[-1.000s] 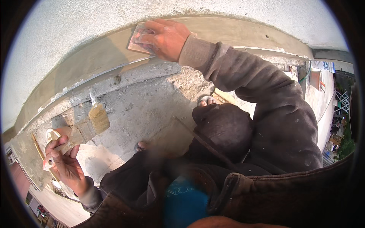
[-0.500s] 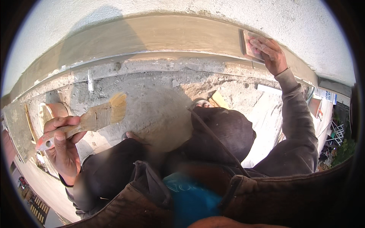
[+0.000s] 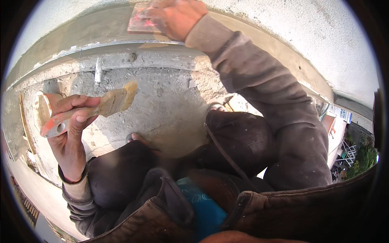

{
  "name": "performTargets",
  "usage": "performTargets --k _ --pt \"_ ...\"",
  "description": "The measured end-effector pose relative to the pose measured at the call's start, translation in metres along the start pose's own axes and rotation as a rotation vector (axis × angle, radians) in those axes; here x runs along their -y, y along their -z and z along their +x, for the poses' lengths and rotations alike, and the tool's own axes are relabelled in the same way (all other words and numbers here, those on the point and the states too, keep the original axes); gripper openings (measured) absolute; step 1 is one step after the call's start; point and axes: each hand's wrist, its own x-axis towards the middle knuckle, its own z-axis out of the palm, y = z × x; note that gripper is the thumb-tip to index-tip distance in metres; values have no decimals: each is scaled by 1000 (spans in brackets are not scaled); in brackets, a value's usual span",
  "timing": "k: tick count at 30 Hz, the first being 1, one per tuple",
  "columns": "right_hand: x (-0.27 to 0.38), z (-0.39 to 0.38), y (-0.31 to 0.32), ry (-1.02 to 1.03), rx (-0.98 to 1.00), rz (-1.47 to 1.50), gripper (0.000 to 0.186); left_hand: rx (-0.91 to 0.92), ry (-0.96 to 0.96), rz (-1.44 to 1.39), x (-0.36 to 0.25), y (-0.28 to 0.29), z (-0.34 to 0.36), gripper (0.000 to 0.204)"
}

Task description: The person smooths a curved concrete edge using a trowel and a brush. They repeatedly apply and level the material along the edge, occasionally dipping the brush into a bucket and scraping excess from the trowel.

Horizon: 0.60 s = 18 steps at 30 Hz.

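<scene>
In my left hand (image 3: 75, 125) is a wide paintbrush (image 3: 111, 102), gripped by its worn red and wooden handle. Its pale bristles point to the right, held over the rough ground and touching nothing. My right hand (image 3: 178, 18), slightly blurred, presses a flat rectangular float (image 3: 144, 20) with pinkish stains against the smooth grey-brown plaster band (image 3: 101, 30) low on the wall. The arm reaches across to the upper middle, and the fingers close over the float's back.
White textured wall (image 3: 308, 36) rises above the band. Below runs a rough concrete ledge (image 3: 162, 60). A bucket (image 3: 42, 107), pale inside, stands behind my left hand. My knees (image 3: 239, 133) are bent over the dusty ground. Folding metal racks (image 3: 348, 154) and plants show at far right.
My right hand has swept the float leftward along the plaster band, from the right side to the upper middle. The brush in my left hand has tilted and risen slightly.
</scene>
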Motion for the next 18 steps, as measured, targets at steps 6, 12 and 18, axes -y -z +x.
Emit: performTargets --k 6,12,18 --pt "-126 -156 30 144 -239 -98 41 -6 -16 2 0 25 -20 33" --pt "31 31 -27 217 -144 -5 34 25 -14 -37 4 29 -21 29" --pt "73 110 -25 88 -114 31 24 -3 63 12 -1 16 -12 25"
